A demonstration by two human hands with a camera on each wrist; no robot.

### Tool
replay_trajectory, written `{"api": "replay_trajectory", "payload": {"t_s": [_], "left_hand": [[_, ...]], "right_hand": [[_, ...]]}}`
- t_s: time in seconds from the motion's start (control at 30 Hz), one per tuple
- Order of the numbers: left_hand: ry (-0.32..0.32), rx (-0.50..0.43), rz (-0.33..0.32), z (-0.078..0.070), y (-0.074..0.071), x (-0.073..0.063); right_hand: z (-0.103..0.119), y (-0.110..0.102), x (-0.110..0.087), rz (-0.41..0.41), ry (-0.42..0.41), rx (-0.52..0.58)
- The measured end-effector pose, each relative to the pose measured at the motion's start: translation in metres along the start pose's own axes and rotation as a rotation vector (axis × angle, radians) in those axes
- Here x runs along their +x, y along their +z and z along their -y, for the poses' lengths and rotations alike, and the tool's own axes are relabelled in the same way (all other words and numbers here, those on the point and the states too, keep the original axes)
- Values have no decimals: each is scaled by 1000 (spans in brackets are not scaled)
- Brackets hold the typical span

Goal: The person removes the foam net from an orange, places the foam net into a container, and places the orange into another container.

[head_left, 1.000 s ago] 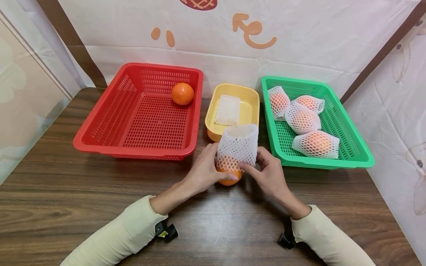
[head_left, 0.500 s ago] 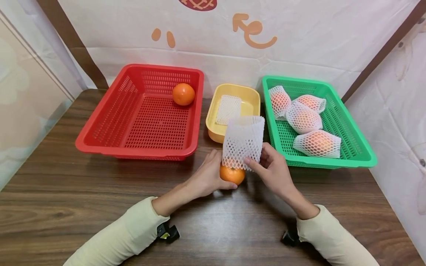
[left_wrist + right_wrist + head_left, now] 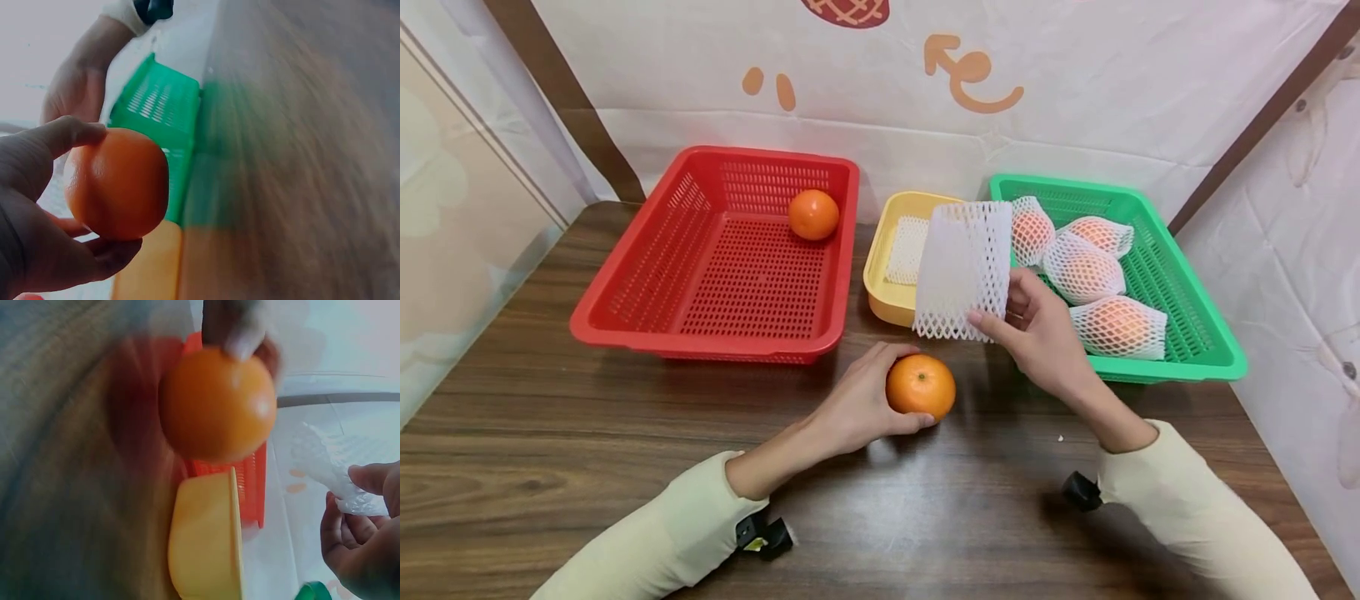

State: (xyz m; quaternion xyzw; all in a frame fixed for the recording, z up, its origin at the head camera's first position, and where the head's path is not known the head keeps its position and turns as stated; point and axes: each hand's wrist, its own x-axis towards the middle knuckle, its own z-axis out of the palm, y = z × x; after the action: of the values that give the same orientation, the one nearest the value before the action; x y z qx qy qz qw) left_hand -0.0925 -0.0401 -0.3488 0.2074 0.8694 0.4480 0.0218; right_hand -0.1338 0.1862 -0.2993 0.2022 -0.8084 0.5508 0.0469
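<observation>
My left hand grips a bare orange from its left side, thumb in front and fingers behind; in the left wrist view the same orange sits between thumb and fingers. My right hand pinches a white foam net sleeve by its lower right edge. The sleeve is apart from the orange and hangs in front of the yellow tub. In the right wrist view the thumb and fingers hold the crumpled-looking sleeve.
A red basket at left holds one bare orange. Another foam net sleeve lies in the yellow tub. The green basket at right holds several net-wrapped fruits. A patterned cloth stands behind.
The right hand has pulled the foam net sleeve up and off the orange, moving it away and to the right. The left hand keeps its grip on the orange.
</observation>
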Motion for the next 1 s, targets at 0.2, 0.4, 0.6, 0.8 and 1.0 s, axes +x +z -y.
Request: {"api": "replay_trajectory", "payload": {"t_s": [0.2,0.4,0.6,0.8,1.0], "left_hand": [[94,-77,0,-21,-20,-11],[160,-87,-42,-41,-55,-15],[140,-68,-81,-58,-93,-8],[93,-37,-171,-69,-134,5],[-20,-31,-253,-74,-170,23]], "right_hand": [[5,-9,21,10,56,-34],[3,-11,47,6,226,55],[-1,-10,70,-9,350,212],[0,-2,88,11,390,197],[-5,1,105,7,450,149]]}}
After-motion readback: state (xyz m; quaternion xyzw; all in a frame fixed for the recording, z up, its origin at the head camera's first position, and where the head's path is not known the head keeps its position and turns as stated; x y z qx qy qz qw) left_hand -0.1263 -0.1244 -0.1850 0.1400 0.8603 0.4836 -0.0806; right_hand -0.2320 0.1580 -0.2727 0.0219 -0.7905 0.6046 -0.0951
